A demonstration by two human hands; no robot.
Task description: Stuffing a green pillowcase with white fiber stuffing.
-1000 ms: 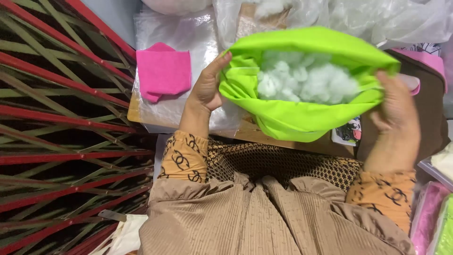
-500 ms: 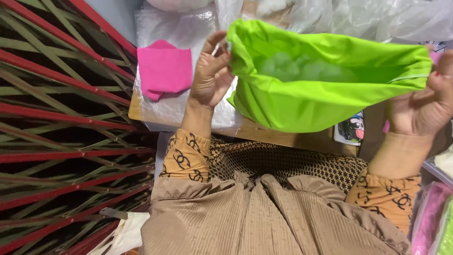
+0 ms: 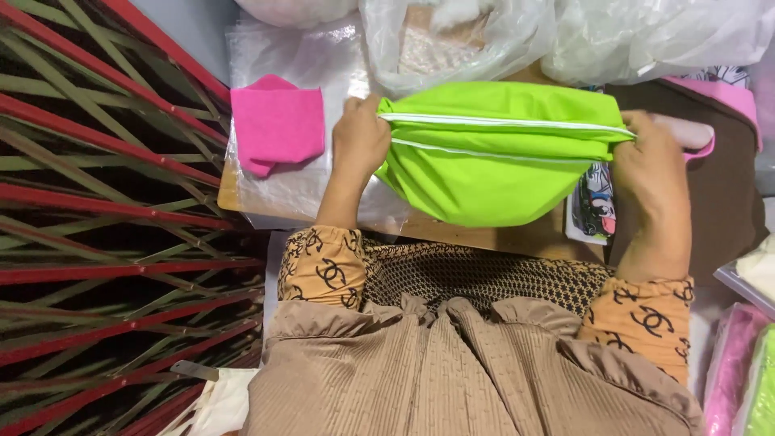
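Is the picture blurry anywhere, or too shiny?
Head view: the green cover and both hands, left and right, look sharp; light is soft and even, no hard shadows; the clear plastic bags at top catch some pale glare.

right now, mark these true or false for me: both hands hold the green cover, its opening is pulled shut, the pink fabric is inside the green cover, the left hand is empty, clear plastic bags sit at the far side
1. Both hands hold the green cover. True: the left hand grips one end, the right hand the other.
2. Its opening is pulled shut. True: the white zipper edges lie stretched close together, and no filling shows.
3. The pink fabric is inside the green cover. False: it lies folded on the plastic sheet, beside the left hand.
4. The left hand is empty. False: it clamps the cover's end.
5. Clear plastic bags sit at the far side. True.
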